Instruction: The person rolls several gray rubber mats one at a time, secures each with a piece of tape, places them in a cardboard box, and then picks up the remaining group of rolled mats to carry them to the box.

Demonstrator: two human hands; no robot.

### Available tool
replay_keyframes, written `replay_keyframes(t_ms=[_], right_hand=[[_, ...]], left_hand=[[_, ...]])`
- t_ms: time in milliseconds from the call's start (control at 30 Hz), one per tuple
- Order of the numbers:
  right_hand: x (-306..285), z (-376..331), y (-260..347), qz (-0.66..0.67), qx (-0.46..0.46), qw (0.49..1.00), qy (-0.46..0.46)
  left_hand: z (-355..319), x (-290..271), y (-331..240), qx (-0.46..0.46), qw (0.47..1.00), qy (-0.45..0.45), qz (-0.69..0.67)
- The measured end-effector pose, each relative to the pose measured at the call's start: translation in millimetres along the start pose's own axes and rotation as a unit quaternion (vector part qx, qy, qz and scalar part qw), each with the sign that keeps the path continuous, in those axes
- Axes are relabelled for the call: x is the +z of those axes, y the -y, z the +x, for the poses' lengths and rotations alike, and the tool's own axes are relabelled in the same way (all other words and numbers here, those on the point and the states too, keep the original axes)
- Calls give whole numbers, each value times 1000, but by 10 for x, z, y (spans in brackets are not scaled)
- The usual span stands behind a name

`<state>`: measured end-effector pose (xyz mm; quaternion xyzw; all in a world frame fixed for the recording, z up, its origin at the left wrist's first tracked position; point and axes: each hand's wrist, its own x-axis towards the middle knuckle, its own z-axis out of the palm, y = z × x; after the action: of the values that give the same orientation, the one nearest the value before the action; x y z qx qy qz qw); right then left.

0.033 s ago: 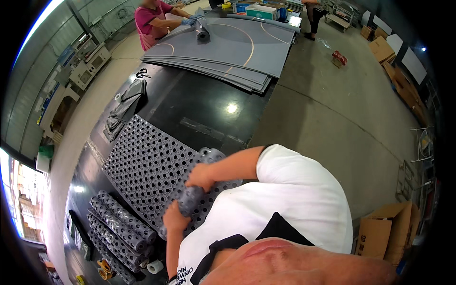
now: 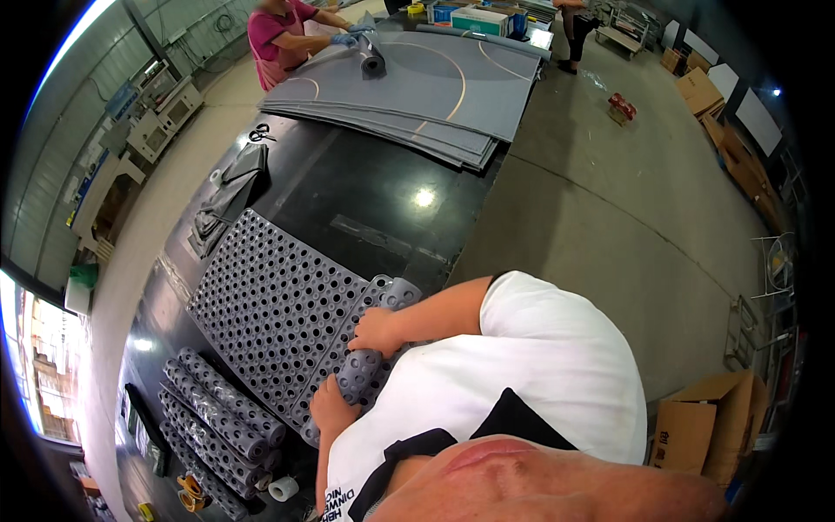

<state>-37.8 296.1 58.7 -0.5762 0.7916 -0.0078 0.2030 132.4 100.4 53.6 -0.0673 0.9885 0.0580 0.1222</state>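
1. The right hand (image 2: 376,332) is clenched on the rolled edge of the mat (image 2: 278,313), fingers curled over the top of the roll.
2. The left hand (image 2: 329,407) grips the same roll lower down, closed around its near end.
3. The mat is grey, studded with round holes; most of it lies flat on the black worktop (image 2: 365,191), and only its near edge is curled into a tube just in front of the person's chest.
4. A stack of finished rolls (image 2: 217,418) lies to the left of the mat, near the worktop's edge.
5. A tape roll (image 2: 283,489) sits just beside those rolls.
6. Scissors (image 2: 259,133) rest at the far left of the worktop.
7. Large grey sheets (image 2: 409,96) are piled at the far end, where another person (image 2: 283,35) in a pink top is working.
8. Cardboard boxes (image 2: 700,426) stand on the floor to the right.
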Motion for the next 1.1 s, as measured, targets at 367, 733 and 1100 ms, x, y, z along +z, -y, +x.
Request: replay_keyframes(t_ms=[367, 733, 1100], right_hand=[[285, -49, 235, -17, -45, 974, -220], [421, 156, 392, 59, -8, 976, -212], [222, 328, 354, 90, 0, 980, -175]], left_hand=[[-92, 184, -3, 12, 998, -42, -36], [-65, 39, -13, 29, 998, -40, -30], [-299, 290, -26, 10, 987, -159, -23]])
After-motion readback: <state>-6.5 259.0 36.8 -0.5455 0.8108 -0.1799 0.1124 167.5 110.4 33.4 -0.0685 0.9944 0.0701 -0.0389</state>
